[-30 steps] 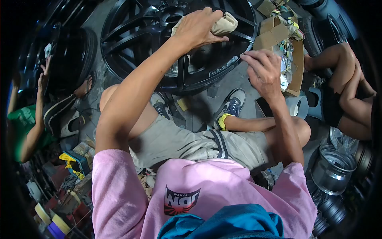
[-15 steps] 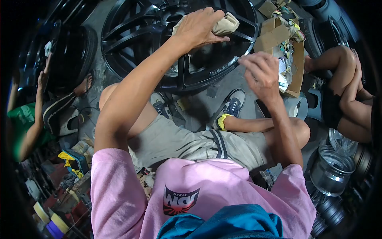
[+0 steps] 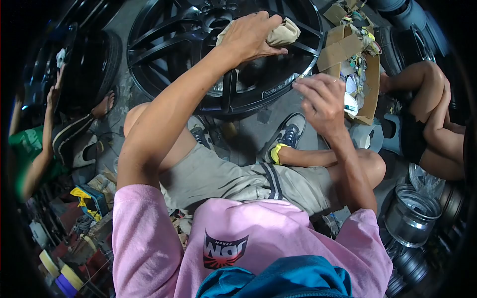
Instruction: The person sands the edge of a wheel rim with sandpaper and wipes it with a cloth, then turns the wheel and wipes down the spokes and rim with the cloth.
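A large black spoked wheel [image 3: 229,102] lies in front of my feet, with pale lettering on its near right rim. My left hand [image 3: 251,37] is wrapped over a beige cloth [image 3: 284,33] and rests on the spokes. Beside the rim's right edge, my right hand [image 3: 323,102] is raised with its thumb and fingers pinched together. Whatever it pinches, if anything, is too small and blurred to make out.
An open cardboard box [image 3: 370,94] of tape rolls and small items stands right of the wheel. A silver wheel barrel [image 3: 413,216] sits at the right. One person in green [image 3: 31,149] is at the left, another person's knee [image 3: 430,79] at the right.
My right hand has moved slightly left and down beside the rim. My left hand stays on the cloth in nearly the same place.
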{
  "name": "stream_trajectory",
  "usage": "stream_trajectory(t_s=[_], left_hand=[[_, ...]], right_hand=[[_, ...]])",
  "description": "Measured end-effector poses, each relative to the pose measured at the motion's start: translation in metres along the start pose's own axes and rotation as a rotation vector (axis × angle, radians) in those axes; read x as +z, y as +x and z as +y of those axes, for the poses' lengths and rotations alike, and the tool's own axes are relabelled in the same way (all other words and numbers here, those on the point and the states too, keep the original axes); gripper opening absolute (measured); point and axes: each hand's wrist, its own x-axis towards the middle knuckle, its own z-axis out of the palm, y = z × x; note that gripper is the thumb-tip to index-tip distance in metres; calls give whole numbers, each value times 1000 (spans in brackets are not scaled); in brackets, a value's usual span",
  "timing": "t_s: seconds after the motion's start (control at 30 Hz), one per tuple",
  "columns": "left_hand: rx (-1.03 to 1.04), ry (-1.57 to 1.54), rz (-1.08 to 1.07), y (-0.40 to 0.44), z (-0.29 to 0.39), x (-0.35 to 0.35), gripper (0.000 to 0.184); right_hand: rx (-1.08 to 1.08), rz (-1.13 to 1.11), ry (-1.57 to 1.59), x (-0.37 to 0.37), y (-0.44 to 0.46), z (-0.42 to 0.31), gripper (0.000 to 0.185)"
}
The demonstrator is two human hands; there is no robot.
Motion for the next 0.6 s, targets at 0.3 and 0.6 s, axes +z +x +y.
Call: stream_trajectory(t_s=[0.3,0.6], left_hand=[[3,1,0,0,1,0,72],[5,8,-3,1,0,2,75]], right_hand=[[32,22,-4,-1,0,4,33],[83,26,-30,-3,2,5,34]])
